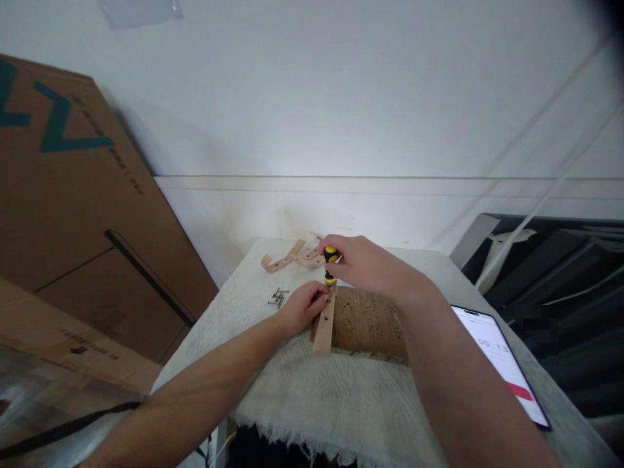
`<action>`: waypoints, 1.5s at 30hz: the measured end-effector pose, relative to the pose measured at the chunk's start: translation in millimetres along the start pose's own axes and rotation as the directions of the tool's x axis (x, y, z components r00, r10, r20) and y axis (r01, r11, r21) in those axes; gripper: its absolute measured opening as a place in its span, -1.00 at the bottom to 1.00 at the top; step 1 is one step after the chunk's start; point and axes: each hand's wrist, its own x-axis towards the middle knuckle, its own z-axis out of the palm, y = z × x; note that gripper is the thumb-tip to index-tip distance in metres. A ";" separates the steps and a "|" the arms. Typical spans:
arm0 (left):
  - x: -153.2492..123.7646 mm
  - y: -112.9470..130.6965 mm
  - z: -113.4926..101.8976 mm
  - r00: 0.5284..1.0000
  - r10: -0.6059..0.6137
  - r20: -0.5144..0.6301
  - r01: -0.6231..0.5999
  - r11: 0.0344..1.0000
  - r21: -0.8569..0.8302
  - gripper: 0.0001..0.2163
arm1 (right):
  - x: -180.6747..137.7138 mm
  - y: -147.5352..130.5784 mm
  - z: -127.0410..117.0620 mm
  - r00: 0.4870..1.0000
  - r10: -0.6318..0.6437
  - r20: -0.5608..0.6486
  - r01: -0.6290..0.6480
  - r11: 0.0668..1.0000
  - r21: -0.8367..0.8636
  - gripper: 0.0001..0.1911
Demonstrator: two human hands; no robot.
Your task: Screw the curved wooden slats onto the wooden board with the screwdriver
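Observation:
My right hand (358,259) is wrapped round the handle of a yellow and black screwdriver (330,255), which stands upright with its tip down. Below it lies a pale wooden strip (324,335) with dark holes, placed across the left end of a brown wooden board (368,318) pitted with small holes. My left hand (305,307) is closed at the strip's left side, its fingertips pinched close to the screwdriver's tip. Whatever sits between those fingertips is too small to make out. Several loose screws (278,297) lie on the cloth just left of my left hand.
More pale wooden pieces with curved ends (283,259) lie at the back of the table. A whitish cloth with a frayed front edge (351,403) covers it. On the right rests a phone (502,364) showing a timer. Large cardboard boxes (97,214) stand left; a wall (341,97) rises behind.

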 end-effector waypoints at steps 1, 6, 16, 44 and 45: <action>0.3 -0.2 0.2 1.000 0.003 -0.003 -0.003 1.000 -0.002 -0.89 | -0.8 -0.2 -0.9 1.000 0.004 0.003 -0.004 1.000 -0.012 -0.69; 1.2 1.8 -1.6 1.000 0.031 -0.007 -0.030 0.999 0.035 -0.88 | -3.7 1.3 -4.0 0.998 0.022 0.059 -0.019 0.999 -0.050 -0.72; -0.6 4.2 -4.0 0.997 0.082 -0.010 -0.080 0.991 0.105 -0.87 | -3.4 5.6 -5.5 0.997 0.033 0.071 -0.028 0.997 -0.074 -0.75; 0.5 8.0 -3.4 0.997 0.081 -0.011 -0.078 0.984 0.160 -0.90 | -10.5 -10.4 -6.4 0.987 0.026 0.158 -0.007 0.993 -0.119 -0.87; 0.4 7.9 -3.2 0.997 0.082 -0.012 -0.079 0.983 0.168 -0.89 | -11.0 -11.0 -6.9 0.987 0.024 0.157 -0.006 0.994 -0.113 -0.87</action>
